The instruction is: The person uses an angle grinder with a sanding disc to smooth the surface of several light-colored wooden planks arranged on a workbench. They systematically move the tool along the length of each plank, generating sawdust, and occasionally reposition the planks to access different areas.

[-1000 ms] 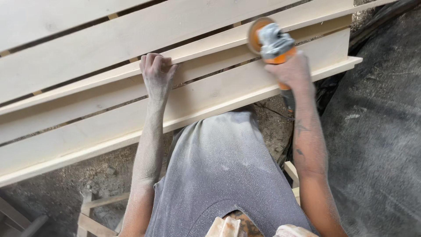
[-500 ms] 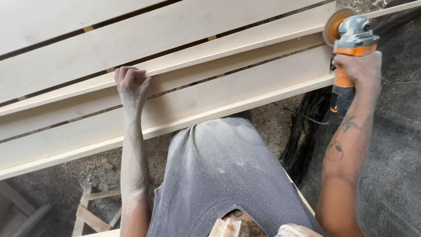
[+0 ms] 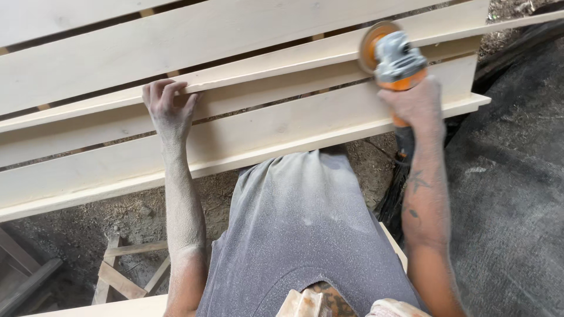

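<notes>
On the slat edge (image 3: 264, 73), left hand (image 3: 167, 108) grips; right hand (image 3: 417, 103) clasps grinder (image 3: 395, 58)

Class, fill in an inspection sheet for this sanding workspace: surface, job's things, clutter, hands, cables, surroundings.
Surface: pale wooden slatted frame, boards with gaps between them.
Job's things: orange and grey angle grinder, its disc against a slat edge.
Clutter: wooden offcuts on the ground, lower left.
Hands: left hand grips a slat edge; right hand wraps the grinder's handle; both dusty.
Cables: dark cord below the grinder handle.
Surroundings: sawdust-strewn dirt ground; dark sheet on the right.
</notes>
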